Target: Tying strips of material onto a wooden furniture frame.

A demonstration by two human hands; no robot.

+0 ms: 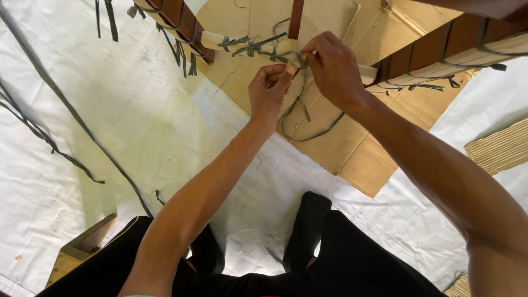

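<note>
Head view: your left hand [268, 91] and right hand [333, 69] both close in a pinch on the dark strap [258, 48] where it wraps the pale wooden rail [220, 39], above the cardboard sheet [352, 148]. Keep the strap taut against the rail, judging by its loose tail drooping below.

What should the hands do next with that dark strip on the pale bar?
Probably pull the dark strip snug. Both the left hand and the right hand pinch it at the pale bar, where other strips are already wound, and a loose tail hangs slack over the cardboard below.
</note>
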